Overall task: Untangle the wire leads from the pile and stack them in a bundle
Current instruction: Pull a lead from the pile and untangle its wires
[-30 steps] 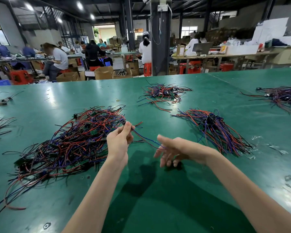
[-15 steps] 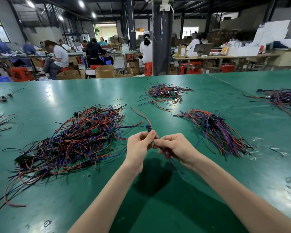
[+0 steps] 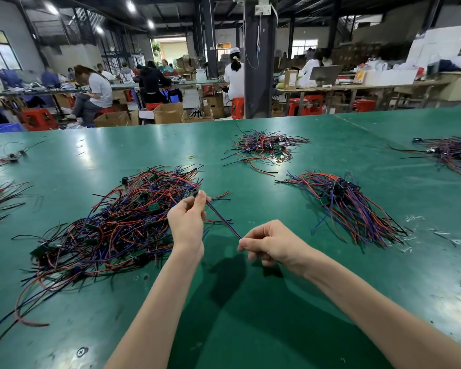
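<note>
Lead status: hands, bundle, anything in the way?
Left hand pinches lead at top, right hand at bottom. Lead taut beside pile. Nothing between it and bundle.

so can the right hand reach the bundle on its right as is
Probably yes. The right hand pinches one end of a wire lead, but only bare table lies between it and the bundle, though the left hand holds the other end.

A factory assembly hall is indicated: a long green counter (image 3: 330, 302) is strewn with piles of wire leads (image 3: 117, 227), seated workers (image 3: 99, 89) are seen at further counters (image 3: 357, 87) among red stools (image 3: 301, 105) and cardboard boxes (image 3: 168, 113), beneath what may be steel roof beams (image 3: 304, 6)
</note>
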The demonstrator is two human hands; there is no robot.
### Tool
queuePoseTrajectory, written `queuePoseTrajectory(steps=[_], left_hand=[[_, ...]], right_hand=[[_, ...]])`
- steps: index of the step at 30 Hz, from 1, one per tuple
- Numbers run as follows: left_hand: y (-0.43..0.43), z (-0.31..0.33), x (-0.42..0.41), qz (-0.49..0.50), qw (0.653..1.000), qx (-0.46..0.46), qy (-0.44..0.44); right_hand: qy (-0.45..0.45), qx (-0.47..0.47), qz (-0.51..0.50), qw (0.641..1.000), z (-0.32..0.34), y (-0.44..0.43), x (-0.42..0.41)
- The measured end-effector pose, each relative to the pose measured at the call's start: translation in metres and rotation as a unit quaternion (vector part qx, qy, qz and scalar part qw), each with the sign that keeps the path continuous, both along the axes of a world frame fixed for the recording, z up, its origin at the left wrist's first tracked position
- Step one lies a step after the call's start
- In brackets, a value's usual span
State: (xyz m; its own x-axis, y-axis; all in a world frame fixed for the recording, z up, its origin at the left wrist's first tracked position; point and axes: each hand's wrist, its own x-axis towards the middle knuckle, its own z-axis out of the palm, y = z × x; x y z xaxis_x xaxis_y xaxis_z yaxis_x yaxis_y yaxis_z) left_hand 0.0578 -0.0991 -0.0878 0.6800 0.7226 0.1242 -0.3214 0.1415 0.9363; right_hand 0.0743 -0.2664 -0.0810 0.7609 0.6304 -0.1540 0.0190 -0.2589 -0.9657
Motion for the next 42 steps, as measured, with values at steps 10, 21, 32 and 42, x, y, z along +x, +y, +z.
queuePoseTrajectory(steps=[10,21,32,42], left_hand=[[-0.003,-0.003,0.001,0.044,0.994,0.091,0.032],[0.006,0.006,-0.003,-0.004,1.000,0.017,-0.002],[-0.041,0.002,-0.008,-0.244,0.969,0.027,0.034],[-0.038,-0.003,-0.006,-0.152,0.984,0.085,0.032]], right_hand=[[0.046,-0.004,-0.061,0.997,-0.004,0.006,-0.005],[0.038,0.035,0.018,0.998,0.012,-0.013,0.009],[-0.052,0.109,-0.035,0.992,0.004,-0.010,0.017],[0.021,0.100,-0.061,0.993,-0.002,-0.007,0.011]])
